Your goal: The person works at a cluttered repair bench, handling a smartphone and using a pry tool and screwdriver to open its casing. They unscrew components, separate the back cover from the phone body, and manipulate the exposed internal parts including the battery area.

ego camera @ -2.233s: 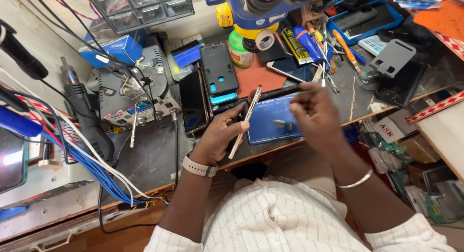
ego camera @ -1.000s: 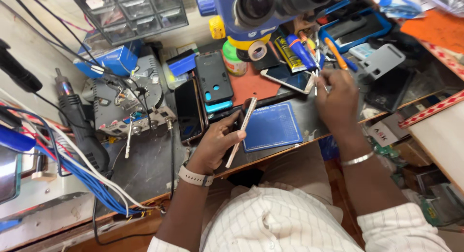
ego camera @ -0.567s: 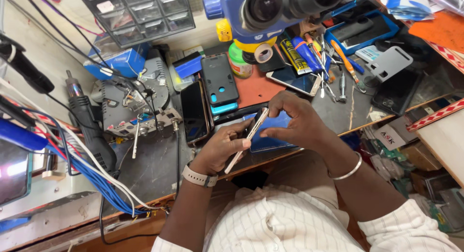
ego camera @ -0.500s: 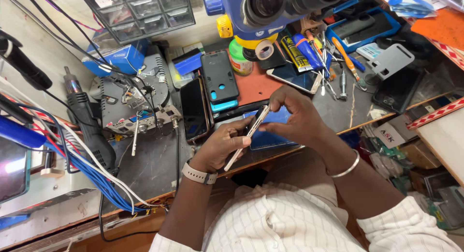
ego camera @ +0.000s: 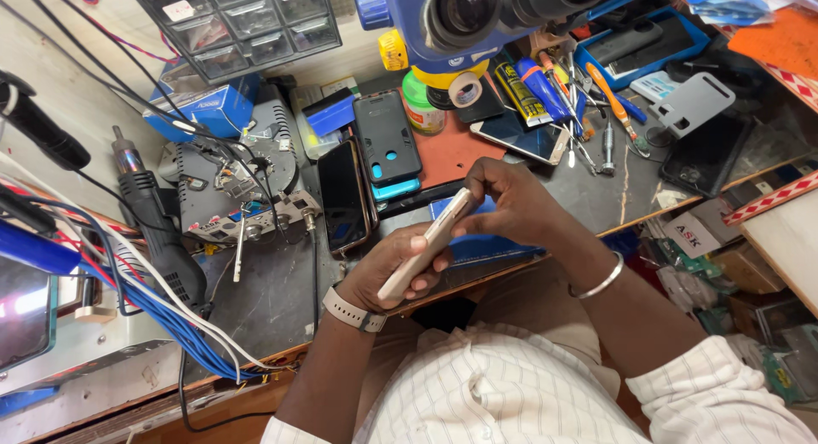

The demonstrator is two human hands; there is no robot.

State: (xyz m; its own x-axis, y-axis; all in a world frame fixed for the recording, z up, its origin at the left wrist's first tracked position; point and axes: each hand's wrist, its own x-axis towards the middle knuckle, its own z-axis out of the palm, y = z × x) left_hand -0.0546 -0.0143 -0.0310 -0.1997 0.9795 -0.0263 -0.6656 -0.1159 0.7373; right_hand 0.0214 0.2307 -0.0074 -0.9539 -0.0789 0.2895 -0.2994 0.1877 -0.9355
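phone [ego camera: 429,242]: gold, slim, edge-on to the camera, held above the blue mat [ego camera: 494,248]
long axis: runs diagonally, low end in the left palm, high end up toward the right fingertips
left hand [ego camera: 394,269]: curled round the phone's lower half, thumb pressed on its edge
right hand [ego camera: 515,207]: fingers bunched, pinching the phone's upper end
nearer hand: both touching; left carries most of the length
other phones: dark one [ego camera: 344,197] flat just beyond the left hand; one [ego camera: 520,137] face-up beyond the right hand
counts: 1 held phone, 2 loose phones, 1 black case [ego camera: 386,138], 1 microscope [ego camera: 477,18], 2 hands
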